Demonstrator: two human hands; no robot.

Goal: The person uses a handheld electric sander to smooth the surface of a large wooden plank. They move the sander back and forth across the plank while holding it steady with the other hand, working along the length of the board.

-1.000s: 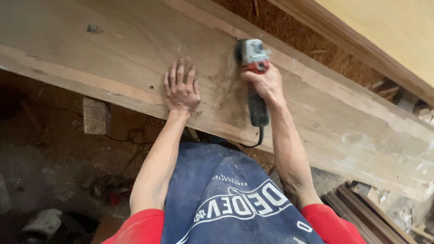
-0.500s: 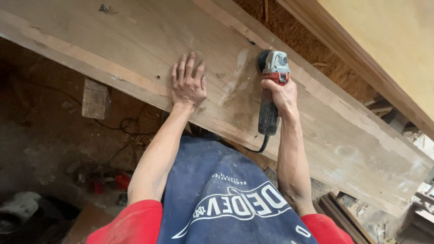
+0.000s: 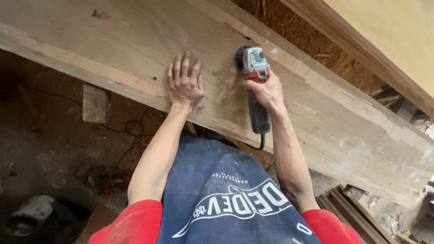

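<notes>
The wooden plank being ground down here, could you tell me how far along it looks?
Done: little that can be told; a paler scuffed patch lies beside the grinder. In hand: the right hand has its grip on the grinder, whose head rests on the plank, while the left hand presses flat on the board. Left: most of the plank's face, rough and stained towards both ends.

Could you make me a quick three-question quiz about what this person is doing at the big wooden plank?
1. True or false: the left hand lies flat on the wooden plank.
2. Which hand holds the angle grinder? A) left B) right C) both
3. Fill in: the grinder's cord hangs off the plank's ____ edge.

Key: 1 true. 2 B, the right hand grips its body. 3 near, towards the blue apron.
</notes>
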